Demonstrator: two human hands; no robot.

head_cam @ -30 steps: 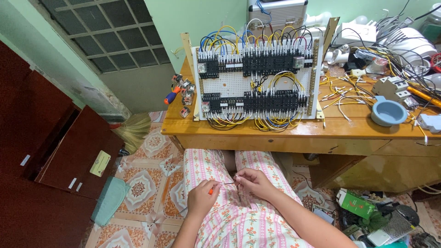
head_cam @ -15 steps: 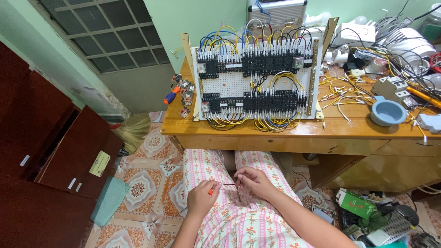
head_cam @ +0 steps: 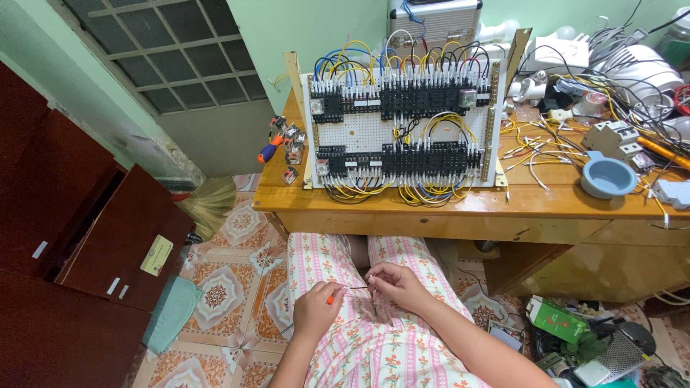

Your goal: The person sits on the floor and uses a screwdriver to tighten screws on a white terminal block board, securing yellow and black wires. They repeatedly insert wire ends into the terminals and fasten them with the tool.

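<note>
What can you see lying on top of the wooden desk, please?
On the wooden desk stands a white wiring board packed with black terminal blocks. Loose wires and a blue bowl lie to its right. The board hides whatever lies behind it.

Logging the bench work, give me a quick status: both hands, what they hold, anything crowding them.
Left hand shut on orange-handled tool. Right hand pinching thin wire at the tool's tip, over the lap. Nothing between the hands; wooden desk edge just ahead.
</note>
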